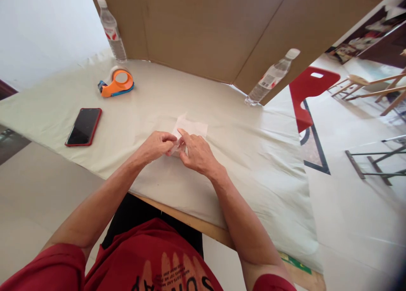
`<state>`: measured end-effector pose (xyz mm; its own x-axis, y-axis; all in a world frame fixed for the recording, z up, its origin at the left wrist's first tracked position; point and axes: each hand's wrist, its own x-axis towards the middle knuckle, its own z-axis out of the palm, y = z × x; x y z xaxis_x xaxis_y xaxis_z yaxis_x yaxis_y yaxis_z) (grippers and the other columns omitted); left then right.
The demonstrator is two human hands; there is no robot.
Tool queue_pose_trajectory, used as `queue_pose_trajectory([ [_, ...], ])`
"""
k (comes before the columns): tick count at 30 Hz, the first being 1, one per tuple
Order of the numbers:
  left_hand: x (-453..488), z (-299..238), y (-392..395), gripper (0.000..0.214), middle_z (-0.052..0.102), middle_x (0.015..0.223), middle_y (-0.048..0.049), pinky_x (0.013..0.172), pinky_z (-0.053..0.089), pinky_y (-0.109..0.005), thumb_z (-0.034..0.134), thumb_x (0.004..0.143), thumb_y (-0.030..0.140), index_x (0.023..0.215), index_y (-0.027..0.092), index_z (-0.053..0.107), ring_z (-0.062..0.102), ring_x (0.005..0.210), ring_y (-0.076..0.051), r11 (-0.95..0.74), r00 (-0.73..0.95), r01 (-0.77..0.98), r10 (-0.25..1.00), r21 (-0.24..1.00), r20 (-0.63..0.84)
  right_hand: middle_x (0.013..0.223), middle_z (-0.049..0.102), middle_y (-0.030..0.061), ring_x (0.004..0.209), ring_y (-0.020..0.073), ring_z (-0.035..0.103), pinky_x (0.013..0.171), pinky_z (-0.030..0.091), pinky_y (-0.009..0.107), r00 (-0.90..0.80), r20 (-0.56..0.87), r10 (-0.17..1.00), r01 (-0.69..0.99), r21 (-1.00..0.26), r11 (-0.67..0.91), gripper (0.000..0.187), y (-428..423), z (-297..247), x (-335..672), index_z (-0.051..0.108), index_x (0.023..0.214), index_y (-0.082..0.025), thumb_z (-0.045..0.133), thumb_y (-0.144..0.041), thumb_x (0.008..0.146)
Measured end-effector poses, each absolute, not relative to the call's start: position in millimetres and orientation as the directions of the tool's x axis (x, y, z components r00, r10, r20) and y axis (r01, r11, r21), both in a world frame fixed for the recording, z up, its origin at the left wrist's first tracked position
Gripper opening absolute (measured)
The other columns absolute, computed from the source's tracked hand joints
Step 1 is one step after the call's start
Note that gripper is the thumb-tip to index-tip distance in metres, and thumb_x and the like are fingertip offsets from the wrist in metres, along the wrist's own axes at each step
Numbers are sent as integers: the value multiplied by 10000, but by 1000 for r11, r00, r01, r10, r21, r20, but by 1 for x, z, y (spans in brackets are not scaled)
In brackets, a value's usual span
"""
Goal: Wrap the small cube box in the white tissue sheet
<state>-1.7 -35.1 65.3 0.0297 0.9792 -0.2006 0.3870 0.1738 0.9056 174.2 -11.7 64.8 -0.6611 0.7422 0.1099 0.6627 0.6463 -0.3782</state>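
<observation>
A thin white sheet of paper (196, 127) lies creased on the cloth in the middle of the table, partly hidden by my hands. My left hand (157, 146) is closed at its left near edge, thumb and fingertips pinching the paper. From the other side my right hand (198, 152) meets it, thumb and curled fingers gripping the folded part while the index finger points forward over the sheet. Between the fingertips the paper is bunched up. Whatever lies under or inside it is mostly covered, and I cannot make it out.
A red-edged phone (84, 127) and an orange tape dispenser (118, 83) lie to the left. Water bottles stand at the back left (113, 33) and back right (271, 78), against a cardboard panel (203, 28). A red chair (309, 92) stands beyond the table's right side.
</observation>
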Motion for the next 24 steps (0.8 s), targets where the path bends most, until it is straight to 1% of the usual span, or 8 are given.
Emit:
queue_pose_trajectory([
  [4, -2, 60, -36, 338, 645, 749, -11, 650, 505, -287, 470, 690, 206, 888, 155, 738, 595, 661, -158, -6, 130, 596, 988, 803, -89, 1144, 731, 110, 1008, 256, 623, 899, 434, 389, -633, 126, 764, 665, -417, 620, 601, -10, 63, 175, 436, 1452, -111, 440, -114, 851],
  [8, 2, 56, -38, 323, 649, 852, -61, 750, 510, -328, 495, 796, 207, 983, 159, 754, 608, 770, -192, -169, 178, 800, 983, 575, 41, 1122, 742, 91, 1003, 232, 646, 887, 469, 369, -584, 154, 797, 630, -534, 564, 574, -8, 59, 177, 479, 1426, -135, 450, -115, 853],
  [12, 2, 49, -41, 280, 641, 1149, -140, 900, 512, -380, 511, 860, 178, 997, 154, 754, 613, 1037, -256, -309, 248, 862, 948, 402, 197, 1087, 739, 75, 933, 185, 677, 881, 501, 331, -462, 233, 856, 586, -644, 491, 457, 2, 57, 194, 584, 1311, -158, 497, -171, 862],
  [14, 1, 46, -41, 269, 641, 1184, -143, 923, 512, -386, 502, 865, 138, 979, 154, 745, 601, 1086, -264, -370, 301, 858, 924, 357, 234, 1079, 735, 79, 897, 182, 678, 881, 507, 338, -368, 244, 897, 631, -643, 433, 387, 6, 58, 208, 630, 1236, -165, 524, -213, 867],
  [16, 1, 44, -42, 261, 660, 1138, -134, 910, 521, -377, 499, 868, 119, 984, 153, 730, 607, 1077, -258, -406, 339, 844, 910, 350, 239, 1084, 731, 85, 843, 186, 675, 866, 510, 353, -294, 174, 940, 715, -612, 338, 362, 8, 60, 222, 647, 1203, -170, 577, -285, 867],
  [19, 3, 44, -45, 246, 668, 1105, -129, 899, 524, -362, 505, 867, 111, 995, 145, 711, 619, 1060, -249, -402, 332, 840, 912, 364, 241, 1063, 735, 96, 820, 208, 682, 835, 498, 358, -238, -22, 971, 827, -528, 191, 427, 5, 60, 238, 642, 1212, -164, 630, -421, 872],
  [21, 6, 45, -48, 238, 668, 1087, -128, 879, 524, -354, 509, 858, 107, 991, 142, 703, 623, 1032, -243, -386, 317, 848, 919, 363, 235, 975, 745, 95, 826, 228, 694, 797, 487, 341, -227, -126, 966, 852, -505, 134, 492, 1, 58, 242, 619, 1248, -154, 612, -493, 891],
  [24, 8, 49, -48, 221, 671, 1052, -113, 832, 520, -338, 518, 838, 106, 967, 154, 691, 620, 1001, -239, -371, 315, 862, 926, 346, 209, 838, 734, 72, 796, 241, 697, 738, 480, 325, -223, -182, 958, 846, -524, 97, 591, -3, 53, 237, 554, 1330, -150, 568, -565, 909],
])
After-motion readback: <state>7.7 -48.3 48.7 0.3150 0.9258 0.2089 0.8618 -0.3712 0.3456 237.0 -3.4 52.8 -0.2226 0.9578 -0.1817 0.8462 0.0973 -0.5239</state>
